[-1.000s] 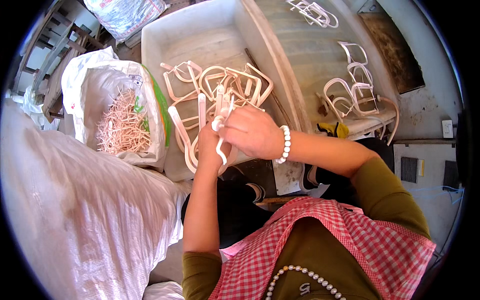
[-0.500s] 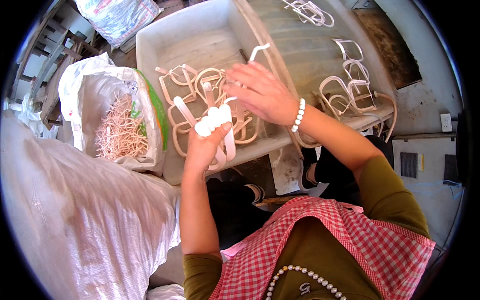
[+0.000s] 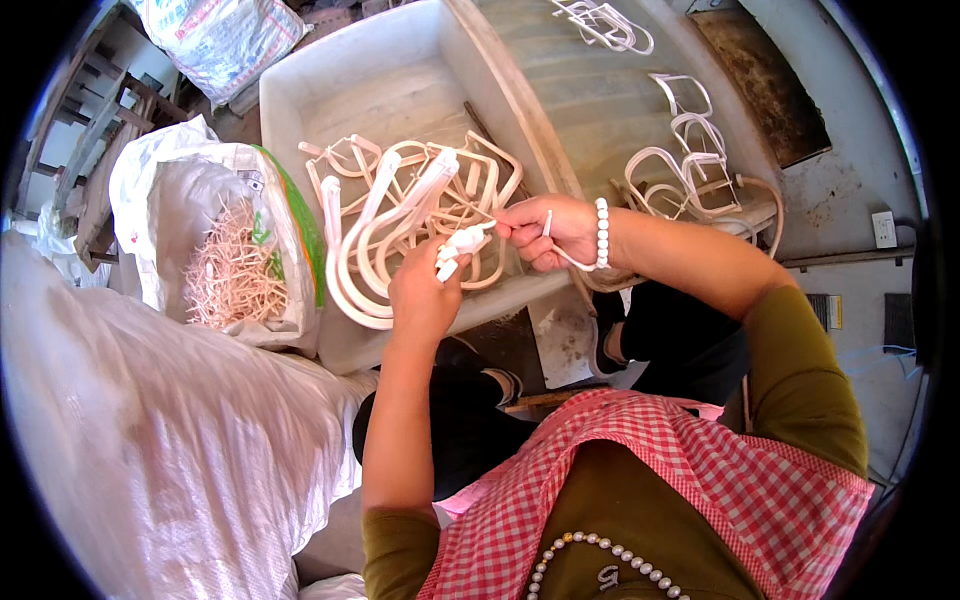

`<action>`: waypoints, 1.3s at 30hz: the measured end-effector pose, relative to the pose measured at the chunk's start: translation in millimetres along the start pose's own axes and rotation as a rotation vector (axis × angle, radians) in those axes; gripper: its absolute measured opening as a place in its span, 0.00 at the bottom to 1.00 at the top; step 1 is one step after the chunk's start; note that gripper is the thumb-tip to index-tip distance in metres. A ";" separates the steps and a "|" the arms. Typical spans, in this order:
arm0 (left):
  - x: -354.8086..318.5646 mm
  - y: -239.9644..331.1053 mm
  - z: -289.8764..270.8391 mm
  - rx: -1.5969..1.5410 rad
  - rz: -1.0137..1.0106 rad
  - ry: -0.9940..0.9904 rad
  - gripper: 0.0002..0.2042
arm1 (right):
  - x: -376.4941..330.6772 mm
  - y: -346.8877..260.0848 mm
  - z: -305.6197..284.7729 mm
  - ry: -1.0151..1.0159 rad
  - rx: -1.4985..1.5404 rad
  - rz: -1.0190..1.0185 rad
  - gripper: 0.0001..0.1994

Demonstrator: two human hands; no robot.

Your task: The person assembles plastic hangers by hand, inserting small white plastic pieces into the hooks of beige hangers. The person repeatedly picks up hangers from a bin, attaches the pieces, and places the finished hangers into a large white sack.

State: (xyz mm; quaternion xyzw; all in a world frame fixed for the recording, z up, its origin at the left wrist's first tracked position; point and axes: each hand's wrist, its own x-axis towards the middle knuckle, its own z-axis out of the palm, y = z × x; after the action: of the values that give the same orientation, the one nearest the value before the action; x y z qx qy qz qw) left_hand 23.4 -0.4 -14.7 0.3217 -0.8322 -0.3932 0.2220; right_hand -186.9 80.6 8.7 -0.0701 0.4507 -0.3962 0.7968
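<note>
My L hand [image 3: 425,292] grips bent white tubes [image 3: 372,225]; R hand [image 3: 562,230], pinched narrow, holds thin stick [image 3: 548,222]. Bag print [image 3: 249,179] too sml to read.

A white socket plate [image 3: 884,229] sits on the pale wall [image 3: 850,185] at right. A wooden frame [image 3: 95,205] stands upper left.

Single fisheye view — head-mounted, facing downward at close range — spans from the near apron [image 3: 700,450] to the far tub [image 3: 360,75].
</note>
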 end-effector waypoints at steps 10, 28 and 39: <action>10.7 1.5 -16.0 -0.599 -0.455 0.024 0.10 | -5.5 6.5 3.3 0.424 -1.288 -1.092 0.17; 20.8 -7.2 -13.6 -0.205 -0.176 0.274 0.13 | -28.0 72.7 50.2 -0.498 -0.850 0.166 0.19; 35.0 -29.0 -34.2 -0.993 -0.659 0.397 0.17 | -11.3 -123.1 162.0 0.531 -0.868 -1.556 0.16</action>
State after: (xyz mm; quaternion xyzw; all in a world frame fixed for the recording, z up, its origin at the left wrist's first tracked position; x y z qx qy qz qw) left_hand 30.9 -56.9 -13.5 0.4867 -0.3502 -0.7135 0.3626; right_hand -134.6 -34.5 168.4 -0.5518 0.5532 -0.6188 0.0814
